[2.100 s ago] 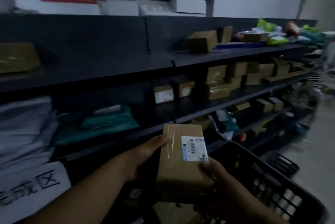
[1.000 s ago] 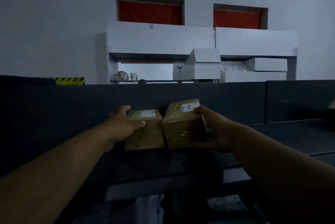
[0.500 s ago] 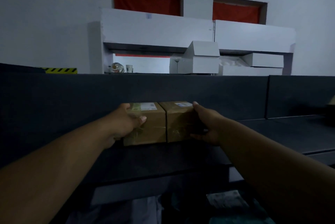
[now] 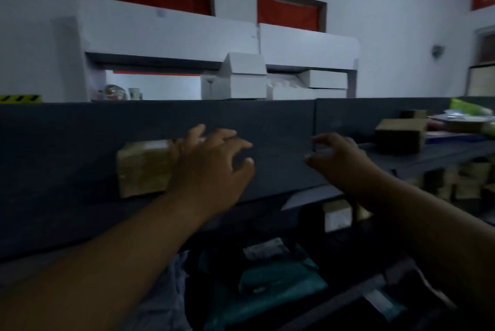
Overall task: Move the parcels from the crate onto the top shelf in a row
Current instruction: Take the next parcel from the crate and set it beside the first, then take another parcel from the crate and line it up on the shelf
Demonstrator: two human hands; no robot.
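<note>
Both hands are empty with fingers spread: the left hand (image 4: pixel 211 164) hangs in front of the brown parcel (image 4: pixel 143 170) sitting on the top shelf (image 4: pixel 281 170), hiding its right part, and the right hand (image 4: pixel 340 159) floats clear of everything further along. Only one parcel face shows, so whether a second sits behind the left hand cannot be told. The likely risk is a careless knuckle nudging the parcel askew and spoiling the row, as the left hand is so close

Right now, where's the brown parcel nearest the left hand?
In the head view it sits on the dark top shelf, left of centre: the brown parcel is partly hidden behind the left hand.
</note>
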